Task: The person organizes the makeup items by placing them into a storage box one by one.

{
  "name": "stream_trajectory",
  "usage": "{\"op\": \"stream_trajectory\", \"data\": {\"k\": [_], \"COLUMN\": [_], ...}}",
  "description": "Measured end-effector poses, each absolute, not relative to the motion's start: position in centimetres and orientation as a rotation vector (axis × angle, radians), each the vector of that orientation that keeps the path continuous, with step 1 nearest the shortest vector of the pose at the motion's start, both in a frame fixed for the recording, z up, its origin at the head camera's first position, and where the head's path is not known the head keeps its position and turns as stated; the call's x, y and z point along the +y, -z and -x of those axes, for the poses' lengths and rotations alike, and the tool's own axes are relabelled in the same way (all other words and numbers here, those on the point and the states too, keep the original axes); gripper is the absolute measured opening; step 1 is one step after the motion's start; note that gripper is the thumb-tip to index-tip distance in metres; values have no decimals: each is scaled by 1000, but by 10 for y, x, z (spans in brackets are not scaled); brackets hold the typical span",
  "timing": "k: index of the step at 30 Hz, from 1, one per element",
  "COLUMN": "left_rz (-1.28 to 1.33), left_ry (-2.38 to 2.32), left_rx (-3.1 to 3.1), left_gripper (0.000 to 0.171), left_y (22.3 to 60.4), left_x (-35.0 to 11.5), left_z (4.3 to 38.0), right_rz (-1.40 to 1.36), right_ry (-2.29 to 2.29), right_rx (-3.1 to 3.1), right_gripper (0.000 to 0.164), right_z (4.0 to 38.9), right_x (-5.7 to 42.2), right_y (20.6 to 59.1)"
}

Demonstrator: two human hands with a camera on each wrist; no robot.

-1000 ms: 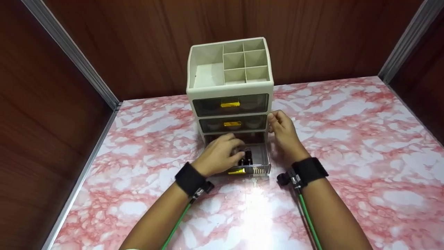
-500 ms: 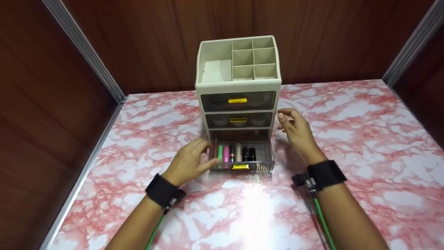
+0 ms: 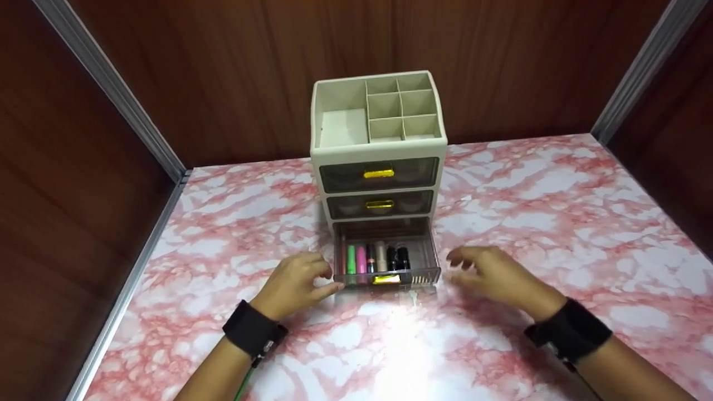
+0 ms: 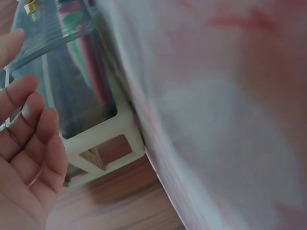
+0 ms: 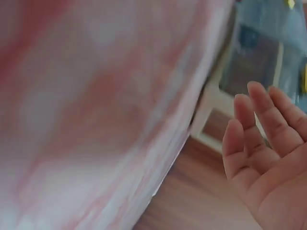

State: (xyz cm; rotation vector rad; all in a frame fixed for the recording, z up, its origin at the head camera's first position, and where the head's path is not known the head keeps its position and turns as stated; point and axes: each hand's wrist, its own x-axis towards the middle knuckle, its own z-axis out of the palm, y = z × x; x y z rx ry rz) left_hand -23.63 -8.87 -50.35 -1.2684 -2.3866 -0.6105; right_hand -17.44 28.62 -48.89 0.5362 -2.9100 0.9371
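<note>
A cream organizer [image 3: 379, 146] with three dark see-through drawers stands on the table, its bottom drawer [image 3: 420, 250] pulled out. Inside lie several slim tubes in a row: a green tube [image 3: 351, 259], a pink tube [image 3: 361, 259], a beige tube [image 3: 381, 256] and black ones [image 3: 403, 259]. My left hand [image 3: 295, 283] is at the drawer's left front corner, fingers relaxed, thumb tip right by the front panel. Off the drawer's right side hangs my right hand [image 3: 498, 275], slightly blurred, its fingers loosely bent and holding nothing. Both palms show bare in the wrist views.
The organizer's top has one large and several small compartments [image 3: 384, 106]. Gold handles [image 3: 379, 174] mark the drawer fronts. A pink-and-white marbled tabletop [image 3: 535, 211] surrounds it, with dark wooden panels [image 3: 250, 72] behind and at both sides.
My left hand has come out of the drawer to its left side, uncovering the tubes. My right hand has left the organizer's right side and moved down toward me. The drawer stays out.
</note>
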Motion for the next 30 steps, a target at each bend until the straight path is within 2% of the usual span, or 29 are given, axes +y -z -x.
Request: {"op": "stream_trajectory", "data": {"k": [3, 10, 19, 30], "left_rz": [1299, 1361, 1327, 1285], "left_ry": [591, 529, 403, 342], "left_rx": [-2378, -2348, -2379, -2441], "left_gripper": [22, 25, 35, 33], "left_y": [505, 499, 489, 481], "left_x": [-88, -83, -84, -79], "left_z": [237, 241, 247, 266], "right_rz": [-647, -801, -771, -652], "right_ry": [-736, -545, -493, -515], "right_rx": [-2868, -2669, -2644, -2715], "right_gripper": [34, 6, 9, 8], "right_z": [171, 175, 188, 211], "right_x": [277, 266, 260, 258], "right_y": [493, 497, 492, 487]}}
